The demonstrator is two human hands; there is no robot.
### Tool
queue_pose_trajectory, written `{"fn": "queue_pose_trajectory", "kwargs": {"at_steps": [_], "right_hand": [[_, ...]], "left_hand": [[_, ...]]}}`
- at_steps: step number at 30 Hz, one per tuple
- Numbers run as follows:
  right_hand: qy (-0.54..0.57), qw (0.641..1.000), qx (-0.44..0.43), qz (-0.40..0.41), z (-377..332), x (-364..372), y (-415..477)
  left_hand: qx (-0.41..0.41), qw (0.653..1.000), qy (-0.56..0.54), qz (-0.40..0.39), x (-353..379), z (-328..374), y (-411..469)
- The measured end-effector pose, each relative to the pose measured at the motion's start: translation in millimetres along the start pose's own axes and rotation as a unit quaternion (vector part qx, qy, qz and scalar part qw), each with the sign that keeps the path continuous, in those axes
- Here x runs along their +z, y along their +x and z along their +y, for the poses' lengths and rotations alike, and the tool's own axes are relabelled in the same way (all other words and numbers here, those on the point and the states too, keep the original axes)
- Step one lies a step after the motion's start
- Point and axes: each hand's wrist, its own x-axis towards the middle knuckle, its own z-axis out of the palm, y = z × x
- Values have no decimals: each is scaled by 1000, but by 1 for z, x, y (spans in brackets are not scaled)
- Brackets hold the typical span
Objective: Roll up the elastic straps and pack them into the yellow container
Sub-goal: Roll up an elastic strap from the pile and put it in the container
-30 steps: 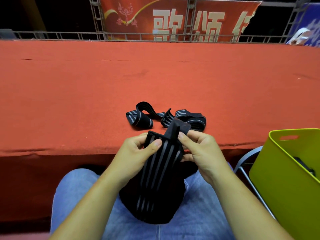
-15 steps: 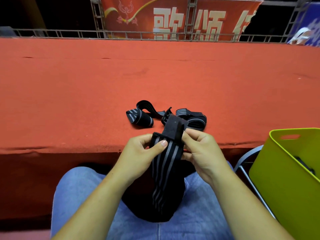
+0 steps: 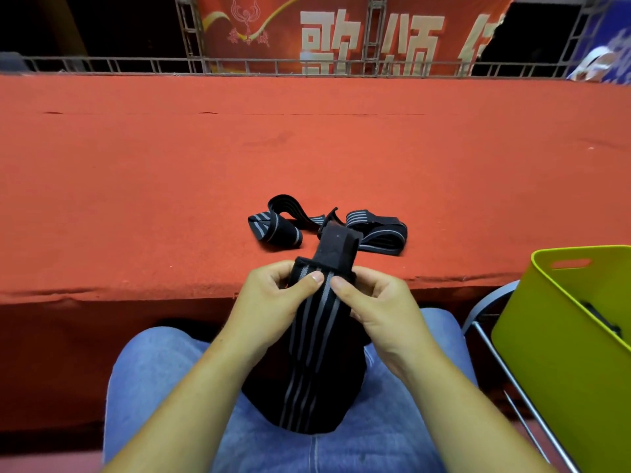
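Black elastic strap (image 3: 316, 336) with pale grey stripes running lengthwise, plain black at its upper end. Loose straps (image 3: 276, 230) black with the same grey stripes. Orange-red felt over the table (image 3: 307, 148). Bright yellow-green container (image 3: 546, 336). Faded blue jeans (image 3: 164, 387). Red banner (image 3: 341, 29) with cream characters and a gold swirl.

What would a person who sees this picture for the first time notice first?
First come the two hands in the middle: the left hand and the right hand pinch the upper end of a black strap with grey stripes, which hangs down over the jeans. Behind them, loose straps lie on the red carpet. The yellow container stands at the lower right.
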Motion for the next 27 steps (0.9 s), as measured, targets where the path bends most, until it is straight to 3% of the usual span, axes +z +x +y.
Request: {"fn": "queue_pose_trajectory", "kwargs": {"at_steps": [5,10,14,17,27], "right_hand": [[17,999,-4,30,1,3,0],[-33,999,-24,18,0,-3,1],[-74,996,-35,-18,1,-4,2],[-85,995,-31,-32,5,-3,2],[-36,998,-29,-42,13,2,0]], "left_hand": [[-14,1000,4,-16,-1,3,-1],[41,995,94,16,-2,6,3],[67,993,86,-37,3,17,8],[90,994,65,-22,5,18,10],[57,998,-4,30,11,19,10]]}}
